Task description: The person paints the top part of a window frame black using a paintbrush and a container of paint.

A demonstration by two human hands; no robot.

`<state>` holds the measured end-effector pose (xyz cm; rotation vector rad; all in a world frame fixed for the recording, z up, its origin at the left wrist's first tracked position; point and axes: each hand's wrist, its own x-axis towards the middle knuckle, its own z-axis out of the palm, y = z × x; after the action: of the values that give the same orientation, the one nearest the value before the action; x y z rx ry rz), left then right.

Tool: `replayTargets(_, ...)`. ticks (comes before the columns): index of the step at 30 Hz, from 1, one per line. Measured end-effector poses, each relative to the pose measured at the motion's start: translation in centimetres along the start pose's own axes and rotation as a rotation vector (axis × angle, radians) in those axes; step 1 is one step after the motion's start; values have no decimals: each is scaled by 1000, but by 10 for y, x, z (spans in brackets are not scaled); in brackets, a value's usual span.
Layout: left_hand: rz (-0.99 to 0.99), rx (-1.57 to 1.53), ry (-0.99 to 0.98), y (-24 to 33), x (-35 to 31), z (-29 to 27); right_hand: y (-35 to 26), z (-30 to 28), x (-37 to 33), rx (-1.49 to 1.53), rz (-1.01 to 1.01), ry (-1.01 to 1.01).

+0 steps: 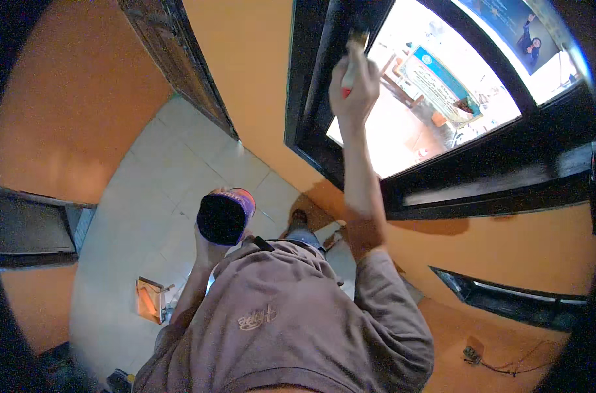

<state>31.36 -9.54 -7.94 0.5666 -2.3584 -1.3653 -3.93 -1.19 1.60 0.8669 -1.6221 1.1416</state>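
Note:
My right hand [358,92] is raised to the dark window frame [314,85] and closed around a paintbrush [358,44]. The bristle end points up against the frame's dark upper part; blur and shadow hide exactly where it touches. A bit of red shows on the brush by my palm. Lower down at the left, my left hand [211,247] wraps round a purple can [248,204] at waist height. Black paint [220,219] seems to fill its round opening, though the depth cannot be made out.
Bright glass [402,141] fills the window, with posters beyond. Orange wall [262,72] surrounds it. A brown wooden door [186,62] stands at the left. On the tiled floor [127,223] lies an orange-and-white tray-like object [150,301]. Loose wires [501,370] hang from a wall box at lower right.

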Motion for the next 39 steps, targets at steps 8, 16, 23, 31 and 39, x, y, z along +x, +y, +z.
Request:
replayTargets(8,-124,-380,52,8,-10,-4,3,11,-127,4,291,-258)
replayTargets(16,-94,-126,9,5,-17,-8,-15,0,-18,0,427,-359)
replayTargets(23,11,-406,6,-13,-5,4,-37,-17,91,89,-99,41)
replayTargets(31,135,-147,-1,-21,6,9,-22,-13,26,-66,85,-117)
replayTargets(39,-90,-494,14,-11,5,5,-32,-22,40,-100,571,-404)
